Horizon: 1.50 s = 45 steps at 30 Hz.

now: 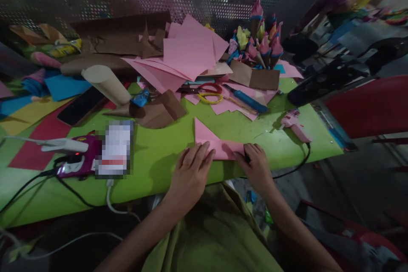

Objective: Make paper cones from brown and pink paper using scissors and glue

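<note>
Fingers (201, 152) on folded pink paper (221, 148)

Our left hand (190, 170) lies flattish, fingers barely parted, on its left part; our right hand (257, 165) curls at its right end, grip unclear. It rests at the green table's (151, 148) near edge.

This looks like a little craft workshop. The green table (153, 148) is full of things for making stuff. A big pile of pink paper (189, 57) sits near the far edge, with scissors (201, 94) in front. A glue gun (298, 127) lies near the right edge. Pretend ice cream cones (264, 46) stand by the far right corner.
</note>
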### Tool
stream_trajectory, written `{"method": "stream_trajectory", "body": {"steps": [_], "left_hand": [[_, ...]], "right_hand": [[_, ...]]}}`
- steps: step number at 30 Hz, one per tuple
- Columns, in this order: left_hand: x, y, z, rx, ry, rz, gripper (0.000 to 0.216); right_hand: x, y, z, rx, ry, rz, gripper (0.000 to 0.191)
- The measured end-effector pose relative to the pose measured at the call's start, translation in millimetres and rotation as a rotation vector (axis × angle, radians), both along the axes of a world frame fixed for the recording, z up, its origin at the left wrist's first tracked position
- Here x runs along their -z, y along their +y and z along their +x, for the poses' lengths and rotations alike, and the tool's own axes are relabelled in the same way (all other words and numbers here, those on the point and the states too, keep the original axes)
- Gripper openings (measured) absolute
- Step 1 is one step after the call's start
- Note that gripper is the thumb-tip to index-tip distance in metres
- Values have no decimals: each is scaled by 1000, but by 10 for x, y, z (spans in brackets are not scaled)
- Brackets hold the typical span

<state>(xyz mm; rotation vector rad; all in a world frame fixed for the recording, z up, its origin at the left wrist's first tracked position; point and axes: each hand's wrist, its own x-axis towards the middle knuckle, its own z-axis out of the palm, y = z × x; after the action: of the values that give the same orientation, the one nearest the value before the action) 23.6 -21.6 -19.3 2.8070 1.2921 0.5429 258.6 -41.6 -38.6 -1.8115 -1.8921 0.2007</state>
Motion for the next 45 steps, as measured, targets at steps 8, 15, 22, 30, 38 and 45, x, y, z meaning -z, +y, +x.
{"method": "stream_trajectory", "body": {"steps": [8, 15, 22, 30, 38, 45], "left_hand": [[65, -78, 53, 153, 181, -160, 65], [127, -70, 45, 158, 224, -171, 65], [64, -53, 50, 161, 188, -201, 64], [8, -28, -28, 174, 174, -234, 58], [20, -31, -78, 172, 181, -223, 57], [3, -30, -49, 158, 173, -223, 57]], "right_hand": [[21, -8, 3, 13, -3, -8, 25], [-19, -47, -12, 86, 185, 87, 36], [-87, -362, -210, -225, -37, 62, 41], [-102, -413, -49, -178, 17, 60, 31], [-25, -352, 183, -62, 56, 162, 18], [-115, -177, 351, 17, 133, 109, 26]]}}
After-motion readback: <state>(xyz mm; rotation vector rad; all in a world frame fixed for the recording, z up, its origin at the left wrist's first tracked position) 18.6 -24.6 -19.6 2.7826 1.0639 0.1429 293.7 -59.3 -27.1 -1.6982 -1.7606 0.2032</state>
